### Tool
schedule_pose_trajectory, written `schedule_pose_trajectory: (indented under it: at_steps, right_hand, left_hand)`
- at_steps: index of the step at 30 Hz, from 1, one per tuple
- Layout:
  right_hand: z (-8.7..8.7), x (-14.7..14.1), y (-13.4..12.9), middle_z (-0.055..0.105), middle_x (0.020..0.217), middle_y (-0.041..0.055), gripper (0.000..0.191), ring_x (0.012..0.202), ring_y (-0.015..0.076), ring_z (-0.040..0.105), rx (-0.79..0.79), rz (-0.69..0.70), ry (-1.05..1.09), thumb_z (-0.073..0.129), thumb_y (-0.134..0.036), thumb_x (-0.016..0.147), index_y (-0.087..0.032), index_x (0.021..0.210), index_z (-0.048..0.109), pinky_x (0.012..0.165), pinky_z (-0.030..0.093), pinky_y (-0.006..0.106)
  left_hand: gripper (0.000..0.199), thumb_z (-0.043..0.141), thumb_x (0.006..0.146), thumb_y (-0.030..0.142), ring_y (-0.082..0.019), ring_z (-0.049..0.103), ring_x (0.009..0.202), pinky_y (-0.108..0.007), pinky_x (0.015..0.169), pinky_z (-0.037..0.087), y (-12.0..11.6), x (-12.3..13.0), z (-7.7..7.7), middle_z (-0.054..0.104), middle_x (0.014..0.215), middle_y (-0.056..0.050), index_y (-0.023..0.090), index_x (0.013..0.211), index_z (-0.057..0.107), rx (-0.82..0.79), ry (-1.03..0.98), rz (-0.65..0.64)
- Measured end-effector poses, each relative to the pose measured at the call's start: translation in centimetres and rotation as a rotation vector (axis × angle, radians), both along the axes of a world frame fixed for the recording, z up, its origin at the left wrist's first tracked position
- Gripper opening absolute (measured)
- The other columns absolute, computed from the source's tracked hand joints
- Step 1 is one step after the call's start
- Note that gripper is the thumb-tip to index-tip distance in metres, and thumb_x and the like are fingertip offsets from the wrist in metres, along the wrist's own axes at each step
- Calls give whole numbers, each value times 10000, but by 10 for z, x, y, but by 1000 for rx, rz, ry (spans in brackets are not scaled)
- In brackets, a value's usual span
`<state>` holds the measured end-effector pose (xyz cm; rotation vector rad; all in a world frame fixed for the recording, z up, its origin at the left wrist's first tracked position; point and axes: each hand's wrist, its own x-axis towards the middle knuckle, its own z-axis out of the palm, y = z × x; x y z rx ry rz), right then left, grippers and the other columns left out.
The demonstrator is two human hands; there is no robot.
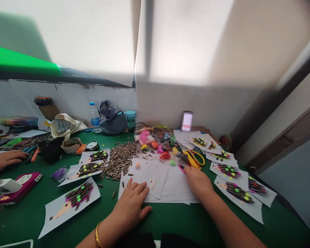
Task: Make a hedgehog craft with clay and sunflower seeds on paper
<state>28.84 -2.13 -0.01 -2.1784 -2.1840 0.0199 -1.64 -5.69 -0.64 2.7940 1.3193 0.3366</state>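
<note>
My left hand (133,201) lies flat on white paper, fingers stretched and thumb apart, with nothing in it. Under its fingertips is a smaller white sheet (158,189) bearing a faint outline and a small peach spot. My right hand (200,182) rests at the right side of the papers, fingers curled at a slim magenta object with a dark part (182,168), whose kind I cannot make out. Just beyond it lie yellow-handled scissors (195,159). A peach clay ball (137,165) and a green clay piece (172,163) sit on the paper.
A heap of sunflower seeds (121,156) lies left of the papers. Bagged coloured clay (155,136) is behind. Finished hedgehog pictures (79,196) flank both sides. At far left are another person's hand (9,160) and a magenta power strip (23,187). A phone (187,121) stands behind.
</note>
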Motion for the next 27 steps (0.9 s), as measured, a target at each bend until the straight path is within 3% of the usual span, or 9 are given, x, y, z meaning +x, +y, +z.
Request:
schedule_pose_trajectory:
  at_steps: [3, 6, 9, 13, 15, 17, 20, 23, 27]
  right_hand:
    - [4, 0, 5, 662, 911, 140, 259, 872, 260, 628, -11, -5, 9, 451, -36, 826, -150, 956, 643, 647, 374, 306]
    - [8, -3, 3, 663, 968, 101, 358, 865, 229, 624, -8, 3, 129, 499, -75, 801, -179, 1126, 607, 656, 383, 289]
    - [10, -11, -4, 650, 906, 26, 489, 754, 176, 595, -76, 82, 507, 473, -125, 812, -242, 1284, 522, 631, 393, 265]
    - [7, -30, -8, 650, 912, 19, 286, 863, 178, 581, -207, 235, 904, 444, -165, 812, -228, 960, 680, 758, 416, 285]
    - [2, -39, -6, 623, 764, 7, 248, 752, 163, 565, -297, 180, 1101, 447, -199, 824, -210, 889, 686, 709, 412, 284]
    - [-3, -45, -5, 574, 654, -21, 208, 630, 139, 521, -380, 114, 1319, 513, -277, 840, -203, 937, 682, 642, 403, 274]
    - [-8, -48, -4, 660, 865, 7, 317, 772, 143, 585, -398, 121, 1564, 731, -333, 743, -215, 1033, 683, 740, 444, 278]
    - [-10, -47, -8, 680, 1030, 40, 473, 991, 189, 605, -354, 135, 1640, 821, -322, 673, -228, 1113, 675, 889, 443, 312]
    - [-10, -51, -15, 704, 860, 49, 453, 842, 188, 636, -258, 99, 1611, 759, -437, 741, -193, 1113, 669, 809, 477, 330]
  left_hand:
    - [565, 727, 755, 468, -334, 569, 1140, -613, 1126, 306, 1, 14, 5, 631, 1282, -120, 188, 1233, 620, -22, -24, 31]
    - [566, 736, 752, 459, -325, 565, 1133, -576, 1138, 312, 2, 24, 6, 636, 1253, -121, 161, 1218, 621, -37, -36, 31]
    - [534, 732, 765, 441, -315, 566, 1129, -570, 1142, 307, 2, 26, 4, 641, 1236, -107, 166, 1208, 619, -34, -60, 26]
    - [486, 723, 780, 430, -320, 533, 1209, -577, 1138, 305, 2, 23, 1, 641, 1244, -97, 193, 1192, 619, -36, -106, 16]
    - [469, 710, 794, 421, -321, 519, 1239, -584, 1137, 301, 3, 21, 0, 639, 1256, -99, 195, 1194, 617, -48, -117, 14]
    - [438, 690, 815, 409, -313, 527, 1235, -593, 1140, 288, 3, 21, 0, 642, 1255, -96, 200, 1193, 618, -56, -122, 17]
    - [401, 669, 834, 398, -302, 537, 1225, -602, 1143, 272, 4, 21, 0, 649, 1243, -89, 207, 1184, 622, -52, -133, 23]
    - [394, 671, 832, 394, -301, 542, 1219, -605, 1143, 270, 4, 22, 0, 654, 1233, -90, 205, 1175, 626, -46, -138, 26]
    - [395, 670, 830, 400, -300, 548, 1211, -608, 1143, 267, 4, 22, -1, 660, 1217, -86, 208, 1172, 627, -42, -142, 23]
